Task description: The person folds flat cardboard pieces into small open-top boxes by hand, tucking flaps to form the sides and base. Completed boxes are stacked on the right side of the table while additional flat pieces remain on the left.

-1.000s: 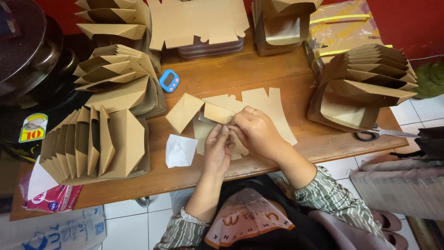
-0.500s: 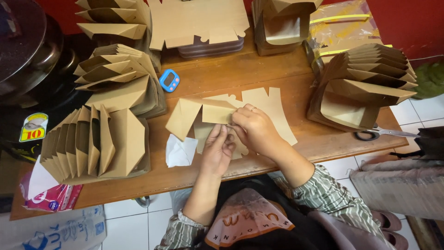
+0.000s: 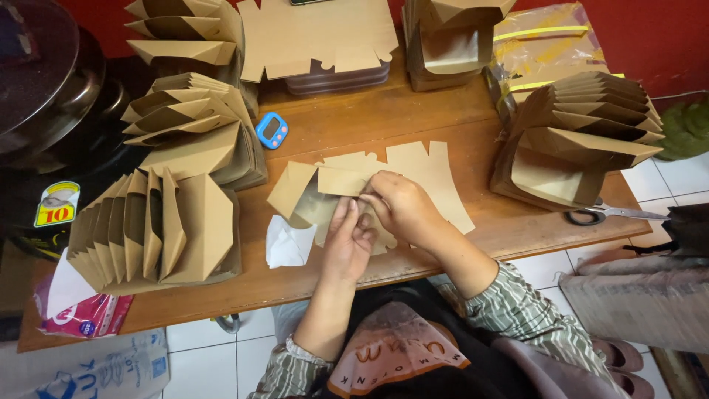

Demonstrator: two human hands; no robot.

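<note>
A half-folded brown cardboard box [image 3: 310, 193] lies on the wooden table [image 3: 413, 118], on top of a flat box blank [image 3: 432, 174]. My left hand [image 3: 347, 244] presses on the box's lower side with the fingers bent. My right hand [image 3: 402, 207] grips a flap at the box's middle, fingertips pinched on the edge. The two hands touch each other over the box. A white crumpled tissue [image 3: 286, 244] sits just left of my left hand.
Nested stacks of folded boxes stand at left [image 3: 159, 229], upper left [image 3: 196, 129] and right [image 3: 580, 140]. Flat blanks [image 3: 317, 33] lie at the back. A small blue timer [image 3: 272, 130], scissors [image 3: 613, 214] at the right edge, and a pink packet [image 3: 85, 314] are nearby.
The left flap of the box has been raised and folded inward; my right hand shifted slightly left over the box. My left hand stayed in place.
</note>
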